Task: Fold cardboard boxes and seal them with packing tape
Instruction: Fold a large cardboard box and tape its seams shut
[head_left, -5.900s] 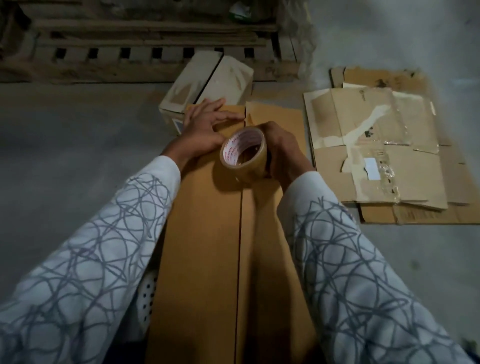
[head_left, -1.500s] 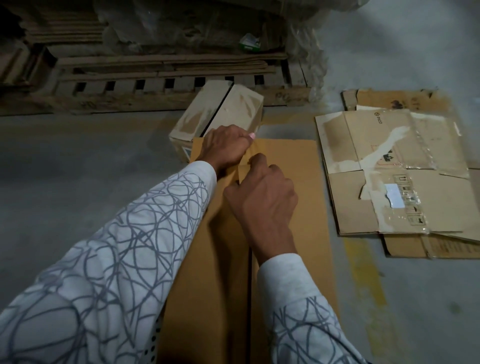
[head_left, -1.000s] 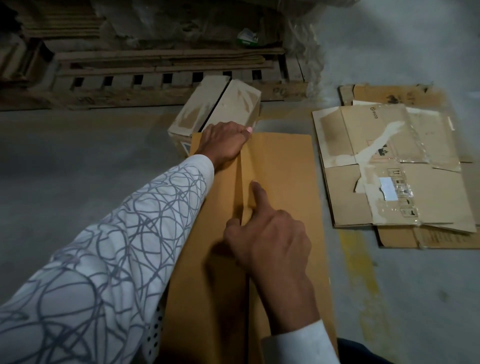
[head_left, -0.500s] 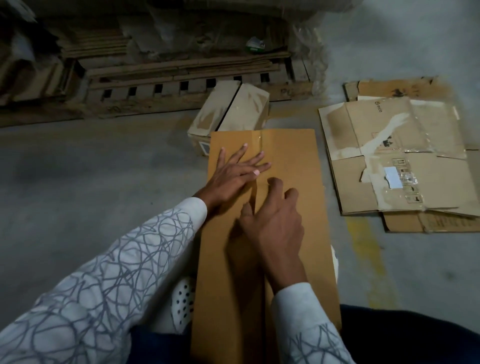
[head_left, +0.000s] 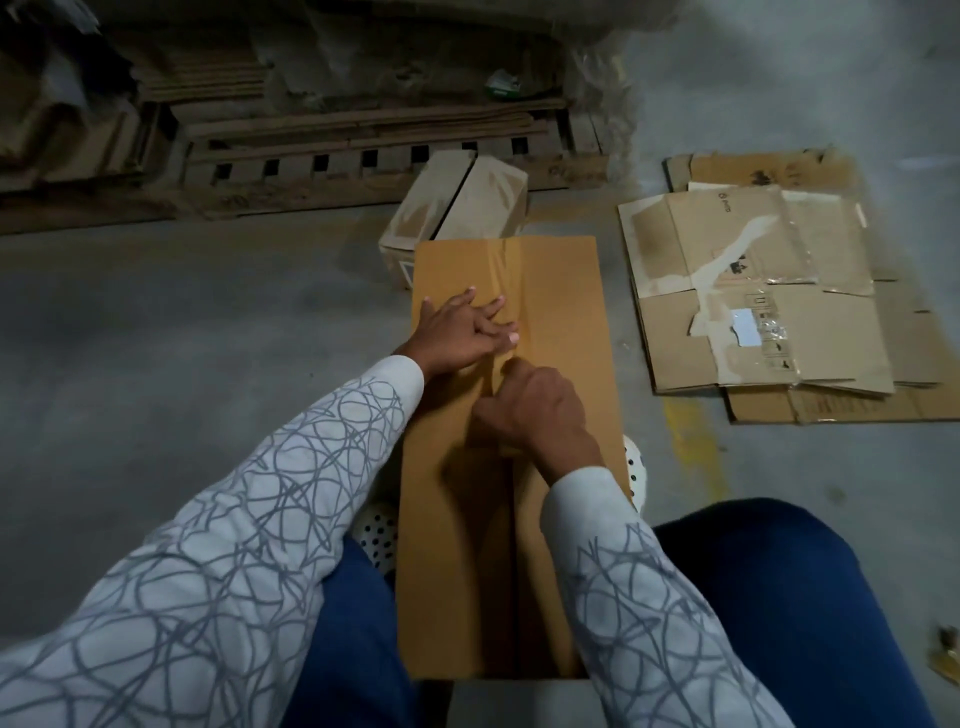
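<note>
Box (head_left: 561, 322) lies lengthwise in front of the person, running 6 to 12 between the knees, flaps shut, centre seam (head_left: 511, 545) facing up. Clear tape (head_left: 501, 270) shows on the seam at the 12 end only, and it looks wrinkled there. Toward 6 the seam is bare and reads as a dark gap.

Left hand (head_left: 462, 335): flat, fingers spread, pressing the left flap just at 9 of the seam, holding nothing. Right hand (head_left: 530, 410): on the seam just at 6 of the left, fingers curled under. Can't tell whether its grip has the tape end or only bears down. Roll not in view.

My read: tape is being laid and rubbed down, roughly a third done.

To do it well:
- the left hand should push its flap toward 3 so the gap closes before tape lands
- tape stays centred on the seam, drawn straight to 6, low and taut
- rubbing from 12 toward 6 pushes wrinkles out
- the strip should run over the 6 edge

Risk: tape bridging an open gap, weak seal.

Smaller box (head_left: 457, 202) at 12 and flattened cardboard (head_left: 753, 291) at 2 sit on the floor (head_left: 208, 338), apart from the work.
</note>
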